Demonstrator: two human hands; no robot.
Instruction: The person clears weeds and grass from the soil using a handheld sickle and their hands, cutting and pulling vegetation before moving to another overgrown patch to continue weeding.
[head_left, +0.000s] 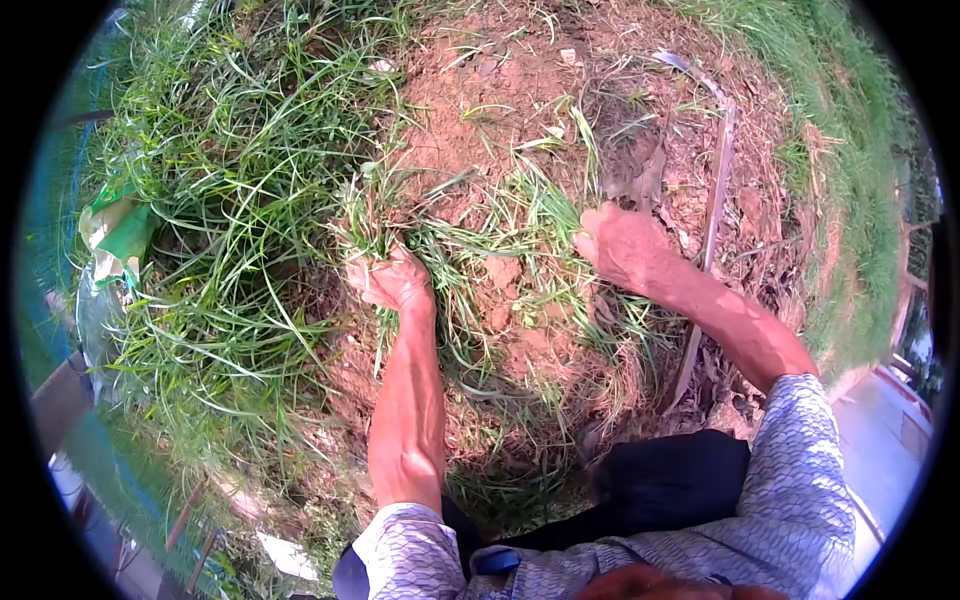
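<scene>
My left hand [392, 280] is closed around a tuft of grass [375, 215], with blades and roots sticking out above the fingers. More cut or pulled grass [540, 205] lies loose over the reddish soil between my hands. To the right, my right hand [622, 245] is curled into a fist at the edge of this loose grass. Whatever it holds is hidden by the fingers. A brownish flat piece [650, 180] shows just above that fist; I cannot tell whether it touches the hand.
Dense standing grass [230, 200] covers the left side. Bare reddish soil [470, 80] stretches ahead. A long thin strip [718, 180] lies on the ground beyond my right hand. A green and white bag [115, 235] is at the far left. My dark-clothed knee [680, 475] is close below.
</scene>
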